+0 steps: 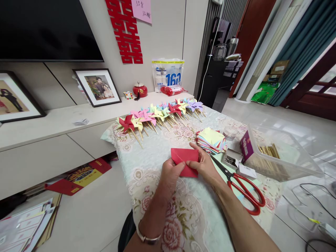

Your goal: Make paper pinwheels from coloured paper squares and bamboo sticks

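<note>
Pinching flat red paper sheet (pixel 188 154) over pale floral tablecloth (pixel 145 159), L hand (pixel 169 175) & R hand (pixel 205 164) are both holding it; clear plastic bag (pixel 161 75) w/ yellow top strip (pixel 168 62) is showing blue "160".

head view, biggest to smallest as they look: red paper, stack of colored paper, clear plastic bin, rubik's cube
1. Clear plastic bin
2. Red paper and stack of colored paper: too alike to rank, the red paper being partly covered
3. Rubik's cube

Pinwheels (pixel 157 112) line the tablecloth's (pixel 144 159) far side. Scissors (pixel 229 174) lie right of the paper sheet (pixel 187 154), before the paper stack (pixel 210 137). Farther right, a bin (pixel 295 157) holds sticks (pixel 271 150).
</note>
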The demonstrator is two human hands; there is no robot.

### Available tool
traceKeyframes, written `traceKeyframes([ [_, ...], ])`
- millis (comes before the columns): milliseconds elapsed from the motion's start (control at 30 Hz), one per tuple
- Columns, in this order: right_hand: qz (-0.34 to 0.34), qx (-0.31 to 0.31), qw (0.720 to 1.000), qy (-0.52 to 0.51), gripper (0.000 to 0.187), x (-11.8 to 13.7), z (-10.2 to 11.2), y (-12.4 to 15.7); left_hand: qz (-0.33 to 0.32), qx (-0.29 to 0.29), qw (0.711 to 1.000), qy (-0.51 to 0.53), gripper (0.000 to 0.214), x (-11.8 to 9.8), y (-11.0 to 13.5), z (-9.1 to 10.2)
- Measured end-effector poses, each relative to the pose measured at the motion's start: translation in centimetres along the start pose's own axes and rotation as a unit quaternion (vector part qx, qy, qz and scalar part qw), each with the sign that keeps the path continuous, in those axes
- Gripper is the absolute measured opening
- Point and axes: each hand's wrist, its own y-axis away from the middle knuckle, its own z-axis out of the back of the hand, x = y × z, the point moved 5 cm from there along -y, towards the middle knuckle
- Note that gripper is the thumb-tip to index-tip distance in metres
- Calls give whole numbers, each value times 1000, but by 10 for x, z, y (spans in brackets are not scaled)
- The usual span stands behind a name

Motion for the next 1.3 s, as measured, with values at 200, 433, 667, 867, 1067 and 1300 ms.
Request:
traceKeyframes([
  [200,-15,9,999,-28,90,3,-3,1,-8,14,1000,9,34,-4,4,-2],
  [433,131,-84,988,-15,35,17,23,-1,-32,-58,997,38,33,-11,-1,17],
  [667,208,103,959,162,9,31,-1,11,-12,-53,996,72,28,-18,0,22],
  [867,260,154,925,231,21,27,-9,12,-9,-42,996,77,22,-21,1,21],
  [1067,263,174,916,250,13,25,-10,13,-22,-40,997,55,20,-16,-2,22],
  [1300,213,150,928,265,9,26,-12,14,-40,-36,998,11,16,-13,-2,22],
])
